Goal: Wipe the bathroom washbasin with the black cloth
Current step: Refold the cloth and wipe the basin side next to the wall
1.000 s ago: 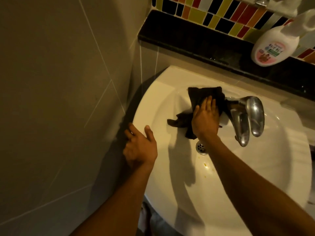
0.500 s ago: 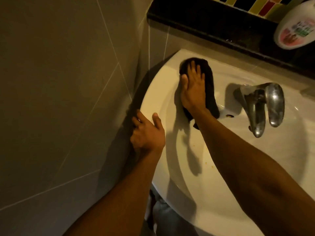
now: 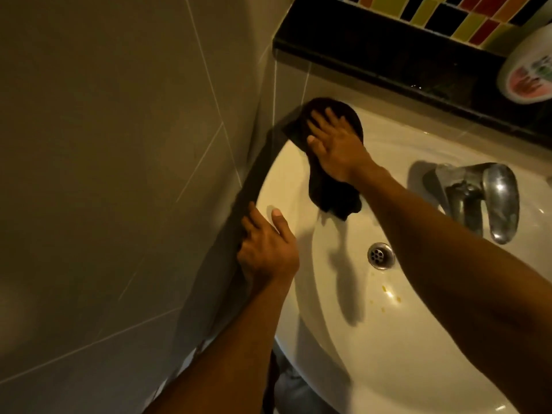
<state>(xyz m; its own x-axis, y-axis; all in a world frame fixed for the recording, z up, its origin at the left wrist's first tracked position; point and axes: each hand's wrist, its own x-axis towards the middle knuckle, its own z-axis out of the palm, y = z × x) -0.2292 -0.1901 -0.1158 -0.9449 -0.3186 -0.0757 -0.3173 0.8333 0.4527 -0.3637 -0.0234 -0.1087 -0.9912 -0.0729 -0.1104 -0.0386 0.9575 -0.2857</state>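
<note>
The white washbasin [image 3: 337,348] fills the lower right of the head view. A black cloth [image 3: 331,189] lies over its back-left rim and hangs into the bowl. My right hand [image 3: 337,144] presses flat on the cloth with fingers spread, at the corner where the basin meets the wall. My left hand [image 3: 265,249] grips the basin's left rim, thumb on top and fingers curled over the outer edge.
A chrome tap [image 3: 484,198] juts over the bowl at the right, above the drain [image 3: 380,255]. Small yellow specks lie below the drain. A black ledge [image 3: 373,46] runs behind the basin with a white bottle [image 3: 528,76] on it. A tiled wall [image 3: 119,144] stands close on the left.
My right hand has slid the cloth from beside the tap, left and back to the basin's far-left corner. My left hand has kept its grip on the rim.
</note>
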